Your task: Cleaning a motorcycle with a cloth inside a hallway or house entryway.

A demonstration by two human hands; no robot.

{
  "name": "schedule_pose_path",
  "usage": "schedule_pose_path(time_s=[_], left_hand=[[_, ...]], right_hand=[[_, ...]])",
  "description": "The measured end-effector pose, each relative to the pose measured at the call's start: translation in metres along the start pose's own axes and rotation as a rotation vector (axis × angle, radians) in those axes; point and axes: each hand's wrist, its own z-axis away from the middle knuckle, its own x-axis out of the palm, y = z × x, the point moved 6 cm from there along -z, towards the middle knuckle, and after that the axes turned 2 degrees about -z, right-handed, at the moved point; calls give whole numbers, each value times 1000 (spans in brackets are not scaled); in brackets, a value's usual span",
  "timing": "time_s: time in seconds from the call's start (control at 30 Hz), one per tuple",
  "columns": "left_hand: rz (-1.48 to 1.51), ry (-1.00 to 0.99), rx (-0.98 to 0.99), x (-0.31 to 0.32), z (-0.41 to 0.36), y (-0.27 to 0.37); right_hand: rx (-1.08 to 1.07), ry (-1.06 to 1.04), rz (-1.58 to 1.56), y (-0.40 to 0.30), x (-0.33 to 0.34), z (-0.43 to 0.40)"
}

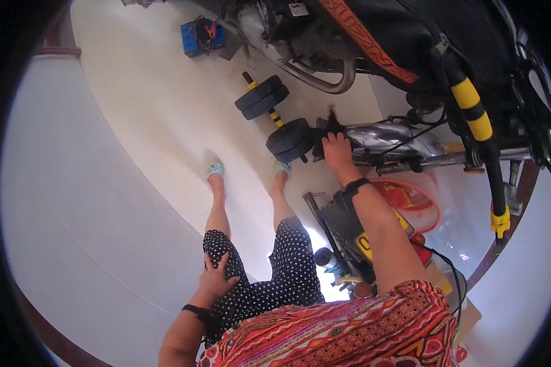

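Observation:
My left hand (pixel 218 277) rests on my polka-dot trousers at the thigh, fingers spread, holding nothing. At the front wheel of a motorcycle, my right hand (pixel 337 149) reaches to a dark part at the end of the chrome mudguard (pixel 390 137); whether its fingers grip something there is hidden. Just left of that hand lies a dumbbell (pixel 290 140) with black plates and a yellow-and-black bar. Above, the motorcycle engine (pixel 312 50) shows its bent exhaust pipe (pixel 342 82). A bar with yellow bands (pixel 473 108) lies along the black tank or seat.
A blue box with red clips (pixel 202 37) sits on the pale floor at the top. Below my right arm are a pink basket (pixel 434 208), a yellow number plate (pixel 365 245), a cylindrical container (pixel 325 258) and assorted parts. White walls curve along both sides.

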Motion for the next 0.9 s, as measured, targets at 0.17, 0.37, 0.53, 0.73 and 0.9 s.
schedule_pose_path(time_s=[0.17,0.37,0.53,0.73,0.9], left_hand=[[38,11,2,2,-7,-2],[13,-60,-40,11,-18,-9],[12,-58,-49,10,-20,-10],[-41,-26,-84,4,-13,-15],[-6,-27,-16,1,-26,-2]], right_hand=[[-125,-92,472,-7,31,-13],[-30,-388,601,-6,53,-62],[-149,-434,791,-22,80,-62],[-505,-287,693,-57,121,-25],[-461,-285,433,-48,163,3]])
